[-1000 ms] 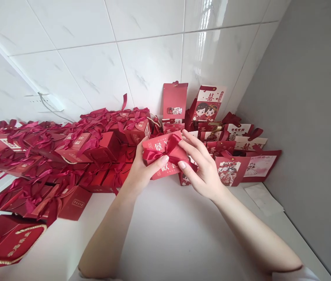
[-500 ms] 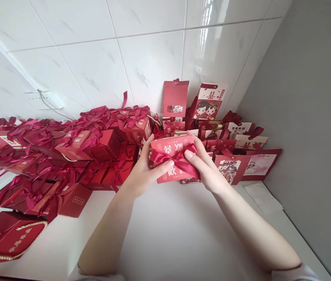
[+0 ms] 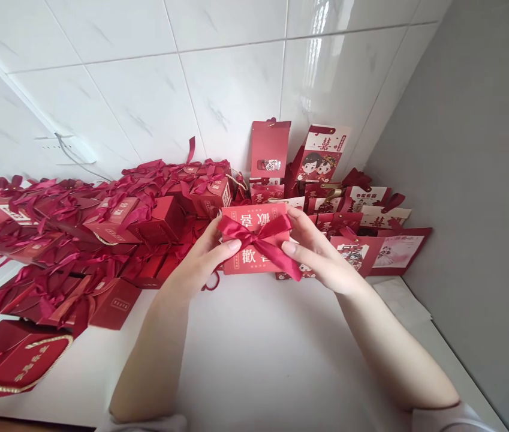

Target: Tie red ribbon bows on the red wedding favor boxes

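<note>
A red gift box (image 3: 249,264) with pale lettering is held up in front of me, over the white tabletop (image 3: 276,354). Across its top is a dark red satin ribbon (image 3: 258,231) tied in a bow, one tail hanging past the lower right edge. My left hand (image 3: 204,252) grips the left side, thumb on the top face beside the bow. On the right side, my right hand (image 3: 319,255) grips the box, its thumb near the ribbon's tail. The other fingers are partly hidden behind the box. A thin red cord loop (image 3: 211,281) shows below my left hand.
Many ribboned red boxes (image 3: 114,306) are piled to the left, some with twisted rope handles. Red and white printed gift bags (image 3: 355,252) stand at the back right. White paper (image 3: 400,300) lies by the grey panel (image 3: 479,180). A tiled wall (image 3: 231,84) rises behind.
Both hands have shifted slightly left with the box and levelled it. The thumbs have moved outward off the bow's middle, so the whole bow shows now.
</note>
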`<action>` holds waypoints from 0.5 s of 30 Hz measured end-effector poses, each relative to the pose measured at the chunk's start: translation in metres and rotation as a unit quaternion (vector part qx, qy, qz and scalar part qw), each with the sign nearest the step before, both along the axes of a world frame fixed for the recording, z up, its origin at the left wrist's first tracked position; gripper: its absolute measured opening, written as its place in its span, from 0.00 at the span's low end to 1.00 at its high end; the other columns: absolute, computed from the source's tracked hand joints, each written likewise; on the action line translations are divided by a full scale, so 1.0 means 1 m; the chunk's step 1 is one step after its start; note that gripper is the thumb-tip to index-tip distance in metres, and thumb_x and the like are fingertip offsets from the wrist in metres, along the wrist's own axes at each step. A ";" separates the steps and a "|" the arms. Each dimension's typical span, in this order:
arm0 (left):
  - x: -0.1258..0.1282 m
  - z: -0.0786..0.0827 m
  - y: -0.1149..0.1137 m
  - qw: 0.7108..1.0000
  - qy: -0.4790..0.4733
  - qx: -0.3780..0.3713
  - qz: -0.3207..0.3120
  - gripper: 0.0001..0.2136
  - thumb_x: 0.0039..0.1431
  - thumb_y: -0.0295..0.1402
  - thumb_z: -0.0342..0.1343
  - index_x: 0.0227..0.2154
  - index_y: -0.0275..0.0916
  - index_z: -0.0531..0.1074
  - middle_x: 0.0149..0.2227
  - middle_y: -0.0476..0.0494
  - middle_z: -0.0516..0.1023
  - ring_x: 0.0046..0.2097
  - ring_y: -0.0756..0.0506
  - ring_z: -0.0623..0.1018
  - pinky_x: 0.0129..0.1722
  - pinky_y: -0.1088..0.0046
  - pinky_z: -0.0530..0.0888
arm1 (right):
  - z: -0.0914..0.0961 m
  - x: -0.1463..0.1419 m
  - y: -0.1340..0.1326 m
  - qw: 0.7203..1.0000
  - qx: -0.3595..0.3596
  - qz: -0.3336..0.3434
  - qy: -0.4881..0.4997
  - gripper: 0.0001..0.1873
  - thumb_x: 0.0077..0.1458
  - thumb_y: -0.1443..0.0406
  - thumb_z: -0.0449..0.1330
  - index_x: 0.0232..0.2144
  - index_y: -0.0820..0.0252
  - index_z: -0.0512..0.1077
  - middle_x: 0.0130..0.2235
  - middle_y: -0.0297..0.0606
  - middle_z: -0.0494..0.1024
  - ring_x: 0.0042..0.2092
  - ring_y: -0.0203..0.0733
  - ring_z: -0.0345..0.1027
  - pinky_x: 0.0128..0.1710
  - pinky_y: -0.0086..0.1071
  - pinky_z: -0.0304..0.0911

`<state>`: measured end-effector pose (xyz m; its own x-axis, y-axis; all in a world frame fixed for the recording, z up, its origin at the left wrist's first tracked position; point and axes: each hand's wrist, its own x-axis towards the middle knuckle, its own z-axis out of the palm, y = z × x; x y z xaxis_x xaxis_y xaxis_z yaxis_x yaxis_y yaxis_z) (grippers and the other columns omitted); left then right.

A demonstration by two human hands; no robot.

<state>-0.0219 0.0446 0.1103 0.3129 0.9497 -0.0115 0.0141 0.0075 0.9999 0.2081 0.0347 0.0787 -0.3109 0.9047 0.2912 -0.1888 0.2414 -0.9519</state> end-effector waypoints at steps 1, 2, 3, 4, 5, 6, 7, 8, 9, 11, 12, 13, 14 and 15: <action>-0.005 0.000 -0.002 1.000 0.017 -0.011 0.003 0.26 0.59 0.42 0.62 0.60 0.50 0.69 0.56 0.43 0.78 0.58 0.35 0.77 0.59 0.55 0.74 | 0.001 0.002 -0.001 1.000 -0.003 0.000 -0.020 0.34 0.61 0.52 0.63 0.66 0.40 0.58 0.70 0.35 0.60 0.69 0.53 0.55 0.62 0.49 0.65; -0.009 -0.001 -0.005 0.999 0.032 -0.023 0.005 0.26 0.58 0.42 0.63 0.60 0.51 0.69 0.56 0.43 0.78 0.57 0.35 0.77 0.58 0.55 0.75 | 0.003 0.003 -0.002 0.999 -0.007 -0.007 -0.042 0.33 0.61 0.52 0.64 0.65 0.41 0.59 0.68 0.37 0.63 0.68 0.53 0.58 0.60 0.49 0.67; -0.013 -0.002 -0.008 0.999 0.041 -0.034 0.005 0.25 0.58 0.42 0.63 0.59 0.51 0.69 0.55 0.43 0.79 0.57 0.35 0.78 0.57 0.56 0.75 | 0.004 0.005 -0.004 0.998 -0.012 -0.017 -0.064 0.31 0.61 0.51 0.63 0.63 0.42 0.61 0.66 0.38 0.66 0.65 0.54 0.62 0.57 0.48 0.70; -0.016 -0.005 -0.011 0.998 0.046 -0.042 0.003 0.25 0.58 0.42 0.62 0.59 0.51 0.70 0.55 0.43 0.79 0.56 0.36 0.78 0.56 0.57 0.76 | 0.005 0.007 -0.005 0.996 -0.016 -0.025 -0.088 0.28 0.62 0.51 0.62 0.62 0.43 0.63 0.64 0.39 0.69 0.61 0.54 0.68 0.53 0.48 0.73; -0.018 -0.009 -0.015 0.998 0.048 -0.050 -0.001 0.25 0.58 0.43 0.62 0.58 0.50 0.70 0.55 0.43 0.79 0.56 0.36 0.78 0.55 0.58 0.76 | 0.006 0.009 -0.006 0.993 -0.016 -0.030 -0.115 0.25 0.62 0.50 0.61 0.60 0.44 0.66 0.61 0.40 0.73 0.56 0.53 0.72 0.48 0.47 0.76; -0.019 -0.014 -0.018 0.997 0.050 -0.061 -0.007 0.24 0.59 0.43 0.62 0.58 0.50 0.70 0.56 0.43 0.78 0.56 0.37 0.78 0.54 0.60 0.77 | 0.008 0.011 -0.006 0.989 -0.010 -0.038 -0.144 0.23 0.63 0.50 0.60 0.57 0.46 0.68 0.58 0.40 0.75 0.52 0.52 0.76 0.45 0.46 0.77; -0.019 -0.021 -0.021 0.996 0.055 -0.075 -0.013 0.25 0.58 0.43 0.61 0.59 0.50 0.69 0.56 0.43 0.78 0.55 0.37 0.78 0.52 0.61 0.78 | 0.009 0.013 -0.007 0.983 0.004 -0.049 -0.175 0.20 0.63 0.51 0.60 0.55 0.47 0.70 0.55 0.40 0.77 0.49 0.51 0.77 0.43 0.45 0.77; -0.019 -0.028 -0.024 0.993 0.065 -0.094 -0.014 0.26 0.58 0.44 0.61 0.59 0.49 0.68 0.57 0.42 0.77 0.54 0.37 0.79 0.49 0.62 0.78 | 0.009 0.014 -0.006 0.976 0.024 -0.067 -0.206 0.18 0.64 0.52 0.59 0.53 0.49 0.72 0.53 0.40 0.79 0.48 0.50 0.78 0.42 0.44 0.77; -0.017 -0.036 -0.027 0.990 0.079 -0.115 -0.011 0.28 0.58 0.45 0.61 0.60 0.48 0.67 0.57 0.41 0.77 0.52 0.37 0.79 0.45 0.63 0.79 | 0.009 0.015 -0.006 0.967 0.048 -0.086 -0.234 0.17 0.64 0.53 0.59 0.51 0.51 0.73 0.51 0.40 0.80 0.49 0.50 0.78 0.43 0.43 0.76; -0.013 -0.055 -0.032 0.983 0.106 -0.150 0.016 0.31 0.57 0.47 0.61 0.62 0.47 0.64 0.55 0.39 0.76 0.48 0.38 0.80 0.37 0.66 0.79 | 0.005 0.015 -0.006 0.950 0.088 -0.114 -0.276 0.14 0.65 0.56 0.59 0.50 0.53 0.74 0.50 0.40 0.81 0.50 0.49 0.77 0.44 0.40 0.75; -0.010 -0.064 -0.034 0.980 0.116 -0.159 0.031 0.33 0.57 0.48 0.61 0.63 0.46 0.63 0.54 0.38 0.77 0.46 0.39 0.80 0.35 0.67 0.78 | 0.000 0.014 -0.006 0.944 0.100 -0.117 -0.291 0.13 0.65 0.57 0.59 0.49 0.54 0.74 0.49 0.39 0.81 0.50 0.48 0.77 0.43 0.38 0.75; -0.008 -0.074 -0.036 0.978 0.122 -0.161 0.045 0.34 0.56 0.49 0.61 0.64 0.45 0.62 0.51 0.38 0.78 0.43 0.40 0.81 0.33 0.68 0.77 | -0.006 0.013 -0.008 0.940 0.109 -0.118 -0.301 0.12 0.66 0.58 0.58 0.48 0.54 0.74 0.49 0.39 0.81 0.50 0.48 0.77 0.42 0.37 0.75; -0.006 -0.083 -0.038 0.978 0.127 -0.159 0.048 0.35 0.56 0.49 0.61 0.64 0.44 0.61 0.49 0.38 0.79 0.41 0.41 0.80 0.32 0.68 0.77 | -0.015 0.011 -0.010 0.937 0.120 -0.117 -0.308 0.11 0.66 0.59 0.58 0.47 0.54 0.74 0.48 0.39 0.82 0.49 0.47 0.77 0.40 0.36 0.74; -0.004 -0.092 -0.039 0.979 0.134 -0.148 0.050 0.34 0.57 0.50 0.60 0.64 0.44 0.62 0.48 0.39 0.79 0.41 0.41 0.80 0.33 0.67 0.76 | -0.024 0.010 -0.014 0.933 0.132 -0.122 -0.311 0.10 0.66 0.60 0.57 0.47 0.54 0.75 0.46 0.39 0.82 0.47 0.46 0.77 0.39 0.36 0.74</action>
<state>-0.0255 0.0053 0.0180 0.1657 0.9182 -0.3598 0.2601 0.3112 0.9141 0.2177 0.0210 0.0545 -0.2878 0.8929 0.3464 0.4726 0.4470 -0.7595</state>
